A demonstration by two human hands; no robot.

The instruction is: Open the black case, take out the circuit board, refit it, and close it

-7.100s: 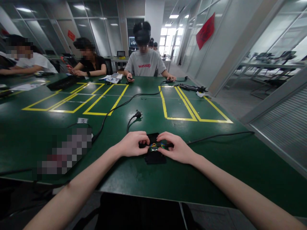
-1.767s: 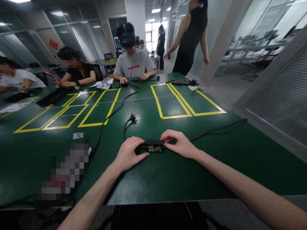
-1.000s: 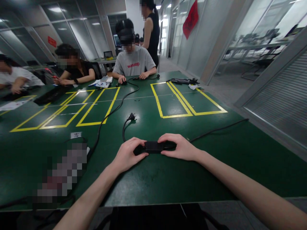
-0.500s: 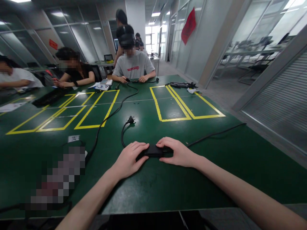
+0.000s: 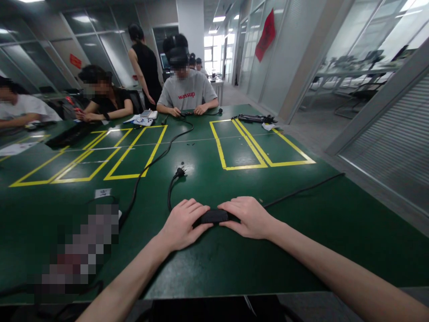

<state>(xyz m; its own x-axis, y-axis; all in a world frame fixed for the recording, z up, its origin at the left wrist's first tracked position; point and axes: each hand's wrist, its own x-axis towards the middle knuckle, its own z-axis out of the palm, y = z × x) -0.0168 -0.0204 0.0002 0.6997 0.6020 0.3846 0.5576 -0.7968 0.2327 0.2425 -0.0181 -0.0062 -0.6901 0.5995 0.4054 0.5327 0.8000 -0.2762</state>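
Between my hands is a black power adapter, close above or on the green table; I cannot tell whether it touches. My left hand is closed on its left end, thumb at the near side and fingers over the far side. My right hand grips the right end the same way. From behind my left hand a short black cord rises to a plug with its prongs pointing right. Another black cable runs from behind my right hand toward the table's right edge. My palms hide where both cords join the adapter.
A blurred-out long object lies at the left, near a small white label. One long black cable crosses the green table. Yellow tape marks rectangles. Across the table a person handles a cable; others sit left.
The adapter has been turned in my hands, so a different, ridged-looking face shows. The plug has shifted slightly left and nearer. Behind, a standing person has moved left.
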